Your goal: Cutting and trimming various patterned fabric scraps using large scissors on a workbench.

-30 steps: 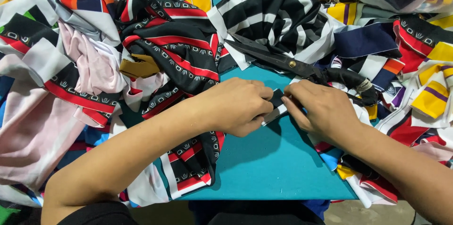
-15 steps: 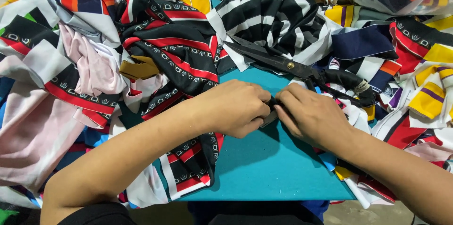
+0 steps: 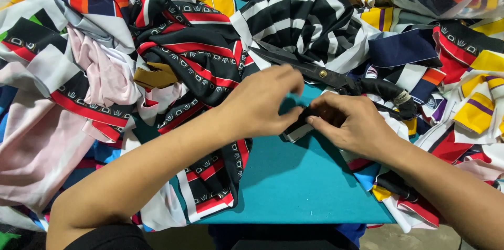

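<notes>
Between both hands, a small black-and-white fabric piece (image 3: 298,130) is pinched: the left hand (image 3: 262,104) closes over its upper edge, and the right hand (image 3: 353,124) grips its right end with fingertips. Keeping it flat on the teal worktop (image 3: 294,187) with edges aligned seems wise. Just beyond the hands lie large black scissors (image 3: 325,74); patterned cloth scraps (image 3: 194,56) are heaped all around.

Our single head-worn view looks steeply down and forward, close over the teal table (image 3: 294,187), our own forearms entering from the bottom edge; fabric piles (image 3: 79,71) fill the upper frame.
</notes>
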